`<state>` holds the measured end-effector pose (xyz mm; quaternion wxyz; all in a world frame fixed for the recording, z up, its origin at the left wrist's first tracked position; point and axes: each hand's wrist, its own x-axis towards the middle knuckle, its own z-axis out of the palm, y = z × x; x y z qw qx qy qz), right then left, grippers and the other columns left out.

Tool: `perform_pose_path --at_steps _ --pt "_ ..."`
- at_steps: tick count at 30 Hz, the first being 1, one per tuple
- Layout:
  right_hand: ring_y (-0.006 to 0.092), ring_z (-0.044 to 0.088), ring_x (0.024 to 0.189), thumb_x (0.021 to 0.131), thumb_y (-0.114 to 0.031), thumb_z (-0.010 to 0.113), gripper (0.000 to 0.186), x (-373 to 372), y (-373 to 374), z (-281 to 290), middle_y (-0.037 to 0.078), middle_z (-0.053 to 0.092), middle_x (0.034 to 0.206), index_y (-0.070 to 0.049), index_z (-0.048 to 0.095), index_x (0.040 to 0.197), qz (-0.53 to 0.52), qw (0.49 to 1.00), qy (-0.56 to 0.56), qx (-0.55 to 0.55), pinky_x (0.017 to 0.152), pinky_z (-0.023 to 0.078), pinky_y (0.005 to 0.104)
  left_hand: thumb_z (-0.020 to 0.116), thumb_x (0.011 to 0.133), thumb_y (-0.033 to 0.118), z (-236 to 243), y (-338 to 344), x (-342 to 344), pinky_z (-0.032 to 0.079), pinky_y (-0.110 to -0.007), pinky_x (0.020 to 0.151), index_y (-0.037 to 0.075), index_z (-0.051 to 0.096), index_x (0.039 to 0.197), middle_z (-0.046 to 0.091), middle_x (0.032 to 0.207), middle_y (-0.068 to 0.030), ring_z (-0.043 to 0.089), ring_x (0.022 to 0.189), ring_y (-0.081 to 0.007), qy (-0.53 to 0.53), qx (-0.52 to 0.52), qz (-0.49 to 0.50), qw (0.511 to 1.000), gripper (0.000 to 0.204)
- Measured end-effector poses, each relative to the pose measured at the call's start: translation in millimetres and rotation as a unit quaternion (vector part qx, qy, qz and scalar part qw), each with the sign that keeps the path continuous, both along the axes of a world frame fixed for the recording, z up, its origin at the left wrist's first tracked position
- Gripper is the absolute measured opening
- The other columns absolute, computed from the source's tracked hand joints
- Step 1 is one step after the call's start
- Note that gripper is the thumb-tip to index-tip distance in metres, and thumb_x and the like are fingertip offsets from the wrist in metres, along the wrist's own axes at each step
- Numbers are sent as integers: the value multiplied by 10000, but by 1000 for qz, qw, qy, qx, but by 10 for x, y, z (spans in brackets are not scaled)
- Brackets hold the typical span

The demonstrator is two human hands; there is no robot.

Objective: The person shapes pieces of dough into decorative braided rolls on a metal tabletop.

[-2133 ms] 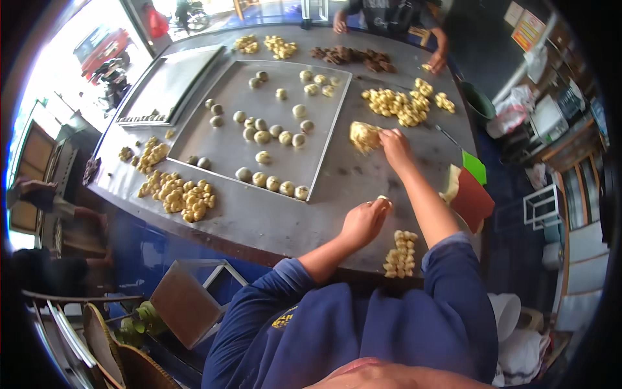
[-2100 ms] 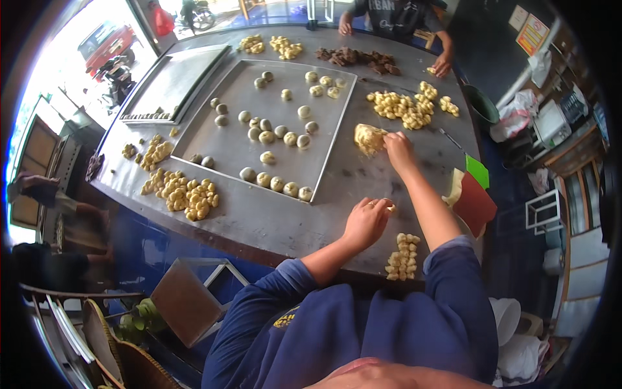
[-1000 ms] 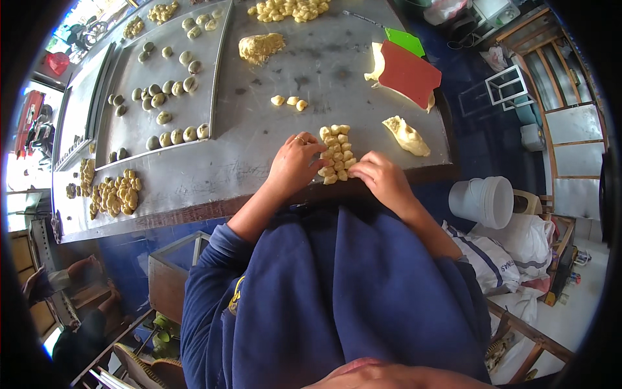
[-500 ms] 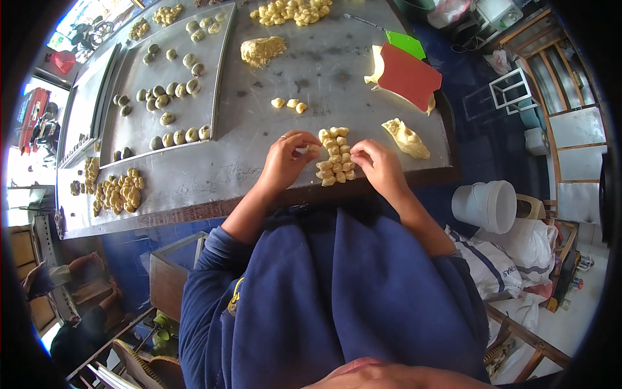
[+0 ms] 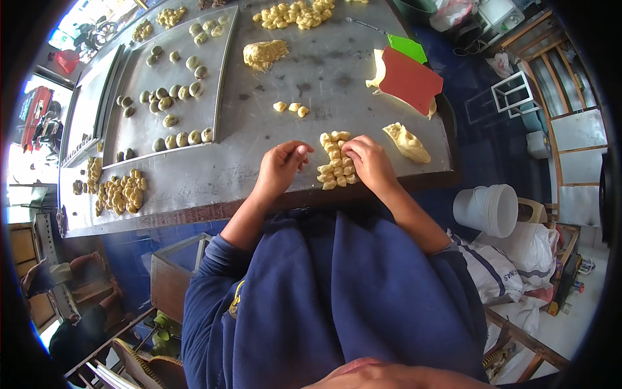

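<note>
Small pale-yellow dough pieces (image 5: 335,170) lie packed together in a cluster near the front edge of the metal table. My right hand (image 5: 370,163) is at the right side of this cluster, its fingertips closed on a dough piece there and partly hiding it. To the left of the cluster, my left hand (image 5: 280,172) hovers with loosely curled fingers and thumb a little apart; nothing shows in them. Beyond the hands lie a few single dough pieces (image 5: 295,107). A larger torn lump of dough (image 5: 407,142) rests to the right.
A metal tray (image 5: 181,120) at left bears greenish dough balls. Filled pieces (image 5: 122,192) pile up near the left edge. Farther back are a dough mass (image 5: 264,54) and another heap (image 5: 295,14). A red sheet (image 5: 410,81) and green scraper (image 5: 408,47) lie right; a white bucket (image 5: 486,209) stands off the table.
My left hand has let go of the small dough piece it held. My right hand has moved slightly left and up, onto the cluster's right side. The view has shifted slightly.
</note>
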<state>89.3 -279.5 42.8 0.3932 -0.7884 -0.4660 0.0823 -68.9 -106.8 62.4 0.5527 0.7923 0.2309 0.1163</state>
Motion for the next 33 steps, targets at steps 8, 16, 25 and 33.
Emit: perform_pose_path --at_steps 8,16,25,33 --pt "301 646 812 842 -57 676 88 17 125 127 110 659 850 -48 668 928 -42 999 -4 -21 721 509 392 568 950 75 56 -42 10 486 -260 616 41 651 1108 642 783 -37 581 647 -87 43 -65 7 997 182" --pt "353 620 810 828 -144 691 97 130 316 186 121 636 828 -65 658 874 -30 999 6 15 700 492 436 639 897 126 120 87 19 523 -338 706 93 685 1045 680 864 -72 656 740 -230 91 115 13 989 159" --pt "340 615 798 804 -139 721 160 225 365 147 125 639 835 -40 595 818 -31 999 -14 10 706 483 424 732 784 205 -84 -95 38 483 -397 871 121 740 967 655 979 -74 606 944 -287 -24 296 -132 946 201" --pt "317 621 888 793 -170 745 131 366 274 -96 106 649 965 -66 687 847 3 998 6 58 768 490 398 731 749 173 -65 -162 79 496 -427 802 82 628 882 655 894 -116 617 897 -341 -12 211 -160 964 191"
